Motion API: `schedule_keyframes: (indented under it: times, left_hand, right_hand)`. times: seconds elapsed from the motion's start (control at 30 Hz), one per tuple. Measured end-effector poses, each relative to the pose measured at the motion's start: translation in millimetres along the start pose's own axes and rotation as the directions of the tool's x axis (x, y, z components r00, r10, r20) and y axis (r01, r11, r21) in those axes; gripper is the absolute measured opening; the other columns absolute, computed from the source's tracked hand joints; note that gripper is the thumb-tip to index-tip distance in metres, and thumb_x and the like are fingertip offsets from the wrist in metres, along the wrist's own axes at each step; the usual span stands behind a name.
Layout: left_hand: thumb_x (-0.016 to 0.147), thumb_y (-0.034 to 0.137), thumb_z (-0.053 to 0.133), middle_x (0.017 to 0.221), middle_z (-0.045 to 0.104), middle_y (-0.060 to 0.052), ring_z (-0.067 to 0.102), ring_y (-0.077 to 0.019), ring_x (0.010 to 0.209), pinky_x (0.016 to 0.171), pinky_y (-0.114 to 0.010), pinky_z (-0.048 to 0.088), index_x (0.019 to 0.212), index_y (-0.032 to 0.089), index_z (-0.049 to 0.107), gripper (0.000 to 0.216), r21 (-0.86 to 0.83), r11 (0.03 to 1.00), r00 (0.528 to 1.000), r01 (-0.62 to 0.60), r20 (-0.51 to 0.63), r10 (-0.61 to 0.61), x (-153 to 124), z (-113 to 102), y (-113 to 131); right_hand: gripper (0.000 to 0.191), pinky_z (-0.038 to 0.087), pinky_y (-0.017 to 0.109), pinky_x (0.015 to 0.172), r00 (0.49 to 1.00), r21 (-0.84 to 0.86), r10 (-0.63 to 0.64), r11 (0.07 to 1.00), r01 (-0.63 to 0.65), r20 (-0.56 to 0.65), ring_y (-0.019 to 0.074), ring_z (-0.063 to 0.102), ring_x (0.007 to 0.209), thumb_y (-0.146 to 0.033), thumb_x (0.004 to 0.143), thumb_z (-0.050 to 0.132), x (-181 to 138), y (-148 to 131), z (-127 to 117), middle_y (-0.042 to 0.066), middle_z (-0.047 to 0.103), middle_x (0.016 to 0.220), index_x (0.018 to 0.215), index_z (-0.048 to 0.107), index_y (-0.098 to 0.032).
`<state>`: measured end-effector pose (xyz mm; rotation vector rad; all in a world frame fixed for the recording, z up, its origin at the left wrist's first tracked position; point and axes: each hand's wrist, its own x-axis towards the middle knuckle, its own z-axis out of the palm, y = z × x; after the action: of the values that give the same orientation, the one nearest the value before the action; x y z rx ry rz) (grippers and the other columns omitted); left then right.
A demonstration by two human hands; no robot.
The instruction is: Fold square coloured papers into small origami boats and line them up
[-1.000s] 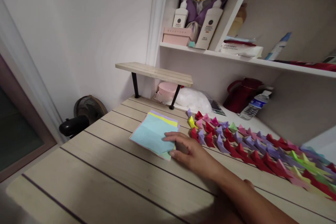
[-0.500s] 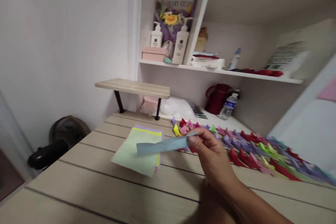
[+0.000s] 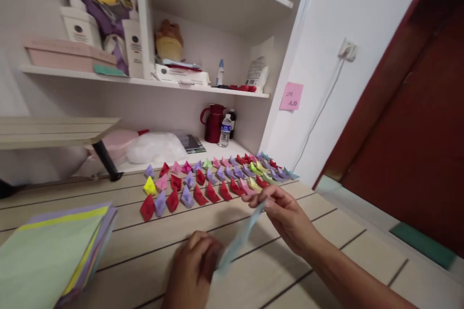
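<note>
A light blue sheet of paper (image 3: 241, 239), seen almost edge-on and blurred, slants over the table. My right hand (image 3: 286, 217) pinches its upper end between thumb and fingers. At the lower end, my left hand (image 3: 195, 268) has its fingers curled against the paper's edge; motion blurs the fingertips. On the left lies a stack of coloured paper (image 3: 43, 256), pale green on top, with yellow, purple and blue edges showing. Behind my hands stand rows of small folded paper boats (image 3: 199, 195) in red, purple, pink, yellow and green.
A small raised wooden shelf (image 3: 54, 130) stands on the slatted table (image 3: 319, 260) at the left. Behind are a white bag (image 3: 155, 148), a red jug (image 3: 213, 125) and a water bottle (image 3: 225, 131). A pink note (image 3: 291, 96) sticks to the wall.
The view has swung right and closer to the table. My left hand has come into view at the paper's lower end. My right hand still holds the paper, now tilted more steeply.
</note>
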<state>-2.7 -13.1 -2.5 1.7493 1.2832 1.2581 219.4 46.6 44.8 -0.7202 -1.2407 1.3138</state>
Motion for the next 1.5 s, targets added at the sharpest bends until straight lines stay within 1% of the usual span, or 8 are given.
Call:
schedule_keyframes:
  times: [0.17,0.3,0.53,0.7,0.83,1.0,1.2,1.5]
  left_hand:
    - [0.094,0.04,0.045,0.091,0.063,-0.002,0.062,-0.0184,0.087,0.079,-0.03,0.05,0.084,0.024,0.069,0.03,0.033,0.999,1.0,-0.003,0.018,0.002,21.7,1.8,-15.5]
    - [0.091,0.038,0.05,0.1,0.06,-0.002,0.06,-0.0183,0.098,0.085,-0.029,0.049,0.091,0.027,0.07,0.023,0.147,0.989,0.996,-0.03,-0.08,0.042,16.9,1.0,-14.0]
    - [0.089,0.031,0.051,0.101,0.067,-0.004,0.062,-0.0251,0.1,0.089,-0.043,0.049,0.09,0.028,0.072,0.021,0.375,0.91,0.96,-0.176,0.272,0.074,18.5,10.0,-14.5]
    - [0.094,0.041,0.044,0.078,0.069,0.001,0.064,-0.0149,0.066,0.063,-0.026,0.053,0.092,0.026,0.069,0.029,0.2,0.978,0.967,0.052,0.235,-0.099,15.6,5.9,-2.8]
    - [0.093,0.034,0.048,0.129,0.062,-0.003,0.055,-0.0239,0.121,0.099,-0.042,0.046,0.108,0.032,0.069,0.026,0.321,0.918,0.957,-0.232,0.244,0.156,14.1,2.7,-4.5]
    - [0.089,0.031,0.057,0.135,0.061,0.001,0.05,-0.0297,0.127,0.101,-0.056,0.04,0.121,0.042,0.062,0.034,0.461,0.745,0.805,-0.481,0.569,0.167,10.9,5.9,-7.6]
    - [0.089,0.031,0.058,0.126,0.065,-0.002,0.056,-0.027,0.116,0.092,-0.046,0.045,0.12,0.038,0.064,0.032,0.489,0.744,0.836,-0.455,0.522,0.168,4.8,5.6,-4.8]
    - [0.095,0.036,0.043,0.111,0.069,-0.003,0.058,-0.0239,0.103,0.088,-0.042,0.045,0.13,0.032,0.055,0.037,0.343,0.87,0.895,-0.355,0.395,0.209,3.8,11.3,-13.2]
  right_hand:
    - [0.015,0.039,0.046,0.103,0.935,-0.39,0.004,0.909,0.144,0.355,0.0278,0.043,0.132,-0.037,0.09,0.064,-38.2,0.3,-47.7,0.008,0.071,0.106,0.084,0.066,-0.023]
    - [0.016,0.032,0.045,0.111,0.87,-0.717,0.088,0.609,0.338,0.485,0.025,0.042,0.133,-0.028,0.094,0.058,-62.1,6.6,-59.9,0.007,0.063,0.125,0.108,0.064,-0.025]
    - [0.064,0.027,0.05,0.114,0.856,-0.84,0.114,0.298,0.454,0.504,0.0308,0.03,0.142,-0.046,0.089,0.061,-64.3,15.8,-56.1,0.01,0.033,0.155,0.146,0.038,-0.029]
    - [0.069,0.013,0.057,0.116,0.814,-0.817,0.184,0.321,0.479,0.55,0.0342,0.026,0.144,-0.056,0.085,0.062,-60.8,9.5,-53.1,0.009,0.035,0.155,0.146,0.04,-0.031]
    - [0.051,0.015,0.054,0.117,0.789,-0.785,0.163,0.334,0.521,0.593,0.0308,0.027,0.144,-0.051,0.088,0.062,-60.1,8.6,-52.7,0.002,0.039,0.154,0.137,0.051,-0.039]
    - [0.05,0.018,0.053,0.117,0.889,-0.869,0.054,0.243,0.43,0.455,0.0283,0.028,0.144,-0.043,0.094,0.055,-74.9,6.9,-52.7,0.007,0.033,0.156,0.142,0.046,-0.034]
    - [0.093,0.012,0.056,0.118,0.828,-0.83,0.207,0.351,0.433,0.52,0.0354,0.028,0.143,-0.058,0.077,0.071,-106.0,0.4,-50.4,0.01,0.025,0.159,0.153,0.023,-0.031]
    - [0.058,0.044,0.046,0.103,0.922,-0.841,0.079,0.445,0.307,0.379,0.0283,0.051,0.124,-0.032,0.092,0.059,-98.8,8.6,-48.5,0.009,0.053,0.14,0.146,0.038,-0.033]
